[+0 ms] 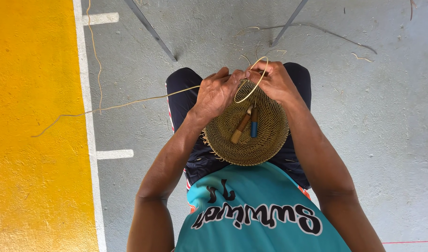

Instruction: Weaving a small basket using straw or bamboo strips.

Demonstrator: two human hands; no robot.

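Yellow painted floor band [34, 130] is filling the left of the view, edged by a white line [86, 121] with short white cross marks; grey concrete floor [386, 126] is taking up the rest.

Item: long pale cane strand [116, 106]. It is trailing from the yellow paint across the concrete and running up into the hands, where it is curling into a loose loop above the basket rim.

Item: left hand [217, 92]. It is closing over the far rim of the basket, fingers curled tight and pinching the strand where it is meeting the weave; the thumb side is hidden, so the exact pinch cannot be told.

Item: round woven basket [247, 128], golden-brown, fine open weave. It is resting on the person's lap against dark shorts, mouth facing up, its far edge held between both hands. Two small tools are lying inside it, touching side by side: a wooden-handled tool [240, 127] and a blue-handled tool [254, 125].

Item: right hand [275, 83]. It is gripping the rim just beside the left hand, fingers folded down and guiding the loop of the strand.

Item: loose cane scraps [312, 30], scattered on the floor beyond the knees, near two slanted metal legs [151, 30].

Step in hand, as judged: a stitch at the rim is being worked, the loop not yet drawn down. The next move is calling for a steady pull on the strand while the left hand is pinning the weave, so the loop is tightening without kinking.
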